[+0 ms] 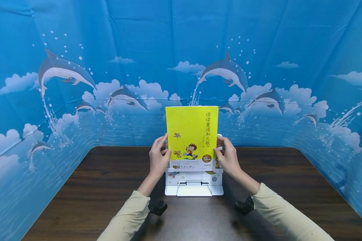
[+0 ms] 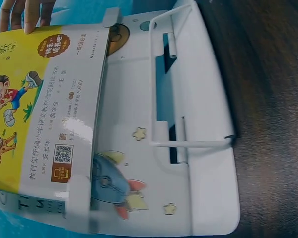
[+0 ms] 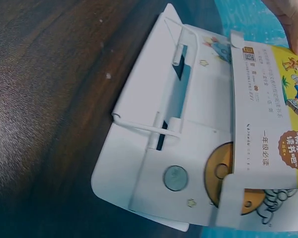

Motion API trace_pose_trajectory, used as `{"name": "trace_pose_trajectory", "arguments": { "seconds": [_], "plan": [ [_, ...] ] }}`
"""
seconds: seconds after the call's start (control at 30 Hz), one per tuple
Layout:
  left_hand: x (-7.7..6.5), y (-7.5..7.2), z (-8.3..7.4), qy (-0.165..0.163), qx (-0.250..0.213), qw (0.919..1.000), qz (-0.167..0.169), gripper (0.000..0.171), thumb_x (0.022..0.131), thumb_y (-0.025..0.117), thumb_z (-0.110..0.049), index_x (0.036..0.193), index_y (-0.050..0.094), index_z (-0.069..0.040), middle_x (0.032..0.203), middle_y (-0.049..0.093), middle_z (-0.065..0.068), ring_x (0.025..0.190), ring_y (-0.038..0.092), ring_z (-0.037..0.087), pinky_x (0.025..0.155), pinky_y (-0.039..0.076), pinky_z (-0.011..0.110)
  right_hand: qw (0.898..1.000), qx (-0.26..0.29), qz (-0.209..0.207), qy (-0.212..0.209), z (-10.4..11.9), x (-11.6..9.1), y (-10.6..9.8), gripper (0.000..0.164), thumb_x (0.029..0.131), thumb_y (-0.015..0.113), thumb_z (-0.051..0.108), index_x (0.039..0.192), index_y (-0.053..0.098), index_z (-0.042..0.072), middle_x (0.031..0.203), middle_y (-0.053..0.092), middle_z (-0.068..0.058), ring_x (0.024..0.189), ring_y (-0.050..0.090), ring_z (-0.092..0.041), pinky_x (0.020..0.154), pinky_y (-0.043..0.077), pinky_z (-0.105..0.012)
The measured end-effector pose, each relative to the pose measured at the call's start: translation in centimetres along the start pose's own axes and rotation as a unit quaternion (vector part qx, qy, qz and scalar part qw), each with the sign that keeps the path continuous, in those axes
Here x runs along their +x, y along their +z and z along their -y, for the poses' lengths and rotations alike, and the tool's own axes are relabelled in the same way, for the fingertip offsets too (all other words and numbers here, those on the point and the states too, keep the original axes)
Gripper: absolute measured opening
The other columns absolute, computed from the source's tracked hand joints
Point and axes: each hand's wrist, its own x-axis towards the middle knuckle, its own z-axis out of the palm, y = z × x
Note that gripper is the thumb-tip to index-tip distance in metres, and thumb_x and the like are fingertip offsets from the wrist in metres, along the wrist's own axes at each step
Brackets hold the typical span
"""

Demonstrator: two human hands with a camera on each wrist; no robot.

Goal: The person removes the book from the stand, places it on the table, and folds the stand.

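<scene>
A yellow children's book [image 1: 187, 124] with a white lower band stands upright on a white book stand [image 1: 169, 190]. My left hand [image 1: 158, 156] holds its left edge, and my right hand [image 1: 229, 158] has the right edge, thumbs towards the front cover and fingers partly hidden behind. In the left wrist view, the book's lower edge sits at the stand's ledge, beside small white tabs [image 2: 78, 201]. The stand's panel [image 3: 203, 104] carries cartoon pictures, and a wire frame [image 3: 144, 126] folds out at its foot.
A dark wooden table [image 1: 117, 180] lies under the stand. Behind it hangs a blue curtain [image 1: 144, 43] printed with dolphins and clouds. Black wrist devices [image 1: 158, 207] sit at both sleeves, close over the table.
</scene>
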Motion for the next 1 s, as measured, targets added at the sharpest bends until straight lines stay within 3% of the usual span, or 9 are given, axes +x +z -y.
{"name": "trace_pose_trajectory", "arguments": {
  "seconds": [0.2, 0.5, 0.77, 1.0],
  "plan": [
    [0.7, -0.3, -1.1, 0.022, 0.012, 0.9997, 0.005, 0.060, 0.077, 0.058, 0.017, 0.132, 0.046, -0.005, 0.121, 0.050, 0.013, 0.093, 0.054, 0.021, 0.073, 0.053, 0.030, 1.000, 0.007, -0.008, -0.016, 0.7, 0.7, -0.7, 0.045, 0.080, 0.059, -0.013, 0.121, 0.047, -0.001, 0.098, 0.054, -0.012, 0.086, 0.056, -0.020, 0.064, 0.053, -0.032],
    [0.9, -0.2, -2.5, 0.010, -0.015, 0.9994, 0.030, 0.062, 0.076, 0.057, 0.018, 0.133, 0.045, -0.004, 0.123, 0.049, 0.013, 0.094, 0.053, 0.021, 0.074, 0.053, 0.028, 0.999, 0.001, -0.009, -0.031, 1.2, 0.7, -2.4, 0.046, 0.080, 0.059, -0.012, 0.122, 0.047, -0.001, 0.100, 0.053, -0.011, 0.088, 0.055, -0.017, 0.064, 0.053, -0.027],
    [0.7, 0.5, -3.6, 0.008, -0.034, 0.9970, 0.069, 0.064, 0.074, 0.060, 0.017, 0.133, 0.045, -0.004, 0.123, 0.049, 0.012, 0.095, 0.055, 0.022, 0.073, 0.052, 0.025, 1.000, -0.009, -0.003, -0.010, 1.1, 0.2, -4.5, 0.049, 0.079, 0.060, -0.012, 0.125, 0.047, -0.002, 0.103, 0.054, -0.013, 0.089, 0.055, -0.021, 0.069, 0.047, -0.013],
    [-0.1, 1.3, -4.6, -0.019, -0.070, 0.9912, 0.111, 0.068, 0.072, 0.063, 0.017, 0.133, 0.044, -0.005, 0.126, 0.047, 0.011, 0.094, 0.055, 0.023, 0.068, 0.053, 0.022, 0.999, -0.021, -0.002, 0.025, 1.0, -1.1, -6.4, 0.050, 0.078, 0.059, -0.014, 0.126, 0.048, -0.004, 0.102, 0.055, -0.014, 0.087, 0.055, -0.019, 0.067, 0.045, -0.008]
  ]
}}
